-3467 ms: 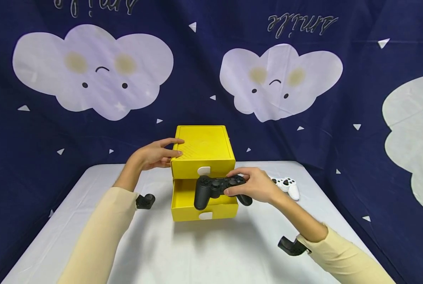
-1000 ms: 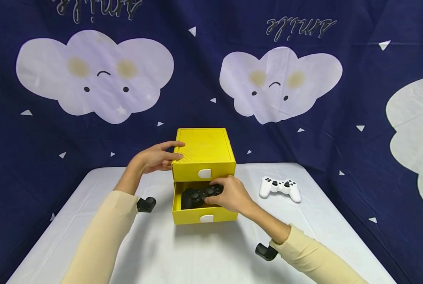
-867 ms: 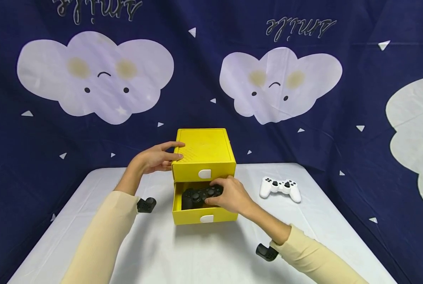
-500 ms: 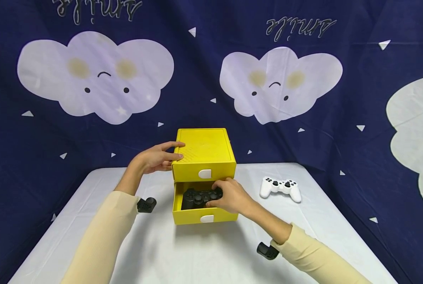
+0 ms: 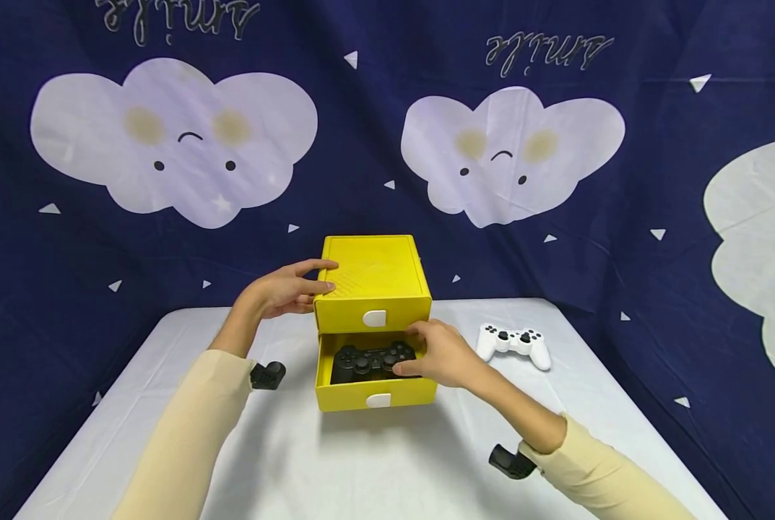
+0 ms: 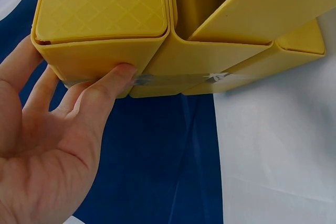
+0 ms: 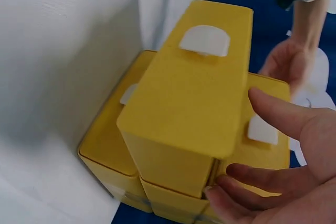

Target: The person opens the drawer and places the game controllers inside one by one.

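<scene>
A yellow drawer unit [image 5: 374, 263] stands on the table with its middle drawer [image 5: 348, 398] pulled out. In that drawer lies a black game controller [image 5: 374, 363], its sticks facing up. My right hand [image 5: 451, 355] is at the drawer's right side, fingers spread and apart from the controller's grip; the right wrist view has its fingers beside the drawer wall [image 7: 181, 95], the controller hidden. My left hand [image 5: 283, 291] rests on the unit's upper left edge, some fingers on top and others along the side [image 6: 100, 59].
A white game controller [image 5: 513, 347] lies on the white-covered table [image 5: 361, 469] to the right of the drawer unit. A dark blue cloth [image 5: 361, 144] with cloud prints hangs behind. Each wrist carries a small black camera [image 5: 513, 462].
My right hand lowered the black controller into the drawer, then let go of it and drew back to the right. My left hand has stayed on the drawer unit.
</scene>
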Action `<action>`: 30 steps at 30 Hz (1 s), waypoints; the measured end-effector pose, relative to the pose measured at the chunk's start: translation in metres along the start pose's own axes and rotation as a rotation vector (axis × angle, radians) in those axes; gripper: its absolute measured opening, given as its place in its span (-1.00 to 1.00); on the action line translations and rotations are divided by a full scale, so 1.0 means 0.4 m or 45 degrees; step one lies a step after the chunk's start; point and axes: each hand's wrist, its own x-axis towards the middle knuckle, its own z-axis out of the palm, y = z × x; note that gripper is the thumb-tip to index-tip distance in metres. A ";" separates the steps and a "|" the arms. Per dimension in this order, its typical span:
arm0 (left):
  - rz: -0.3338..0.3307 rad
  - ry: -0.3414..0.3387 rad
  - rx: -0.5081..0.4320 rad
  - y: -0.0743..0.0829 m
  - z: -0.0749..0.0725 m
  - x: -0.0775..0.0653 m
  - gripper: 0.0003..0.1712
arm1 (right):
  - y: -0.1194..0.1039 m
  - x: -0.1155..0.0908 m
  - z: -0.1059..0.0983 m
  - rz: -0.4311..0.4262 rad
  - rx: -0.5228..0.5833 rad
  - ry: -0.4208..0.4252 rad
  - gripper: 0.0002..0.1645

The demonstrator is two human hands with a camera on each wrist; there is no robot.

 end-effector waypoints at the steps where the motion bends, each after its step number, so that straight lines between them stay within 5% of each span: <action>1: -0.001 0.002 0.002 0.000 -0.001 -0.001 -0.23 | 0.002 -0.005 -0.007 0.010 0.000 -0.010 -0.14; 12: -0.004 0.007 0.022 0.000 -0.005 -0.001 -0.24 | 0.050 -0.048 -0.040 0.189 0.134 -0.174 0.33; 30: -0.004 -0.002 -0.008 0.001 -0.002 -0.002 -0.22 | 0.083 -0.030 -0.023 0.212 0.316 -0.168 0.35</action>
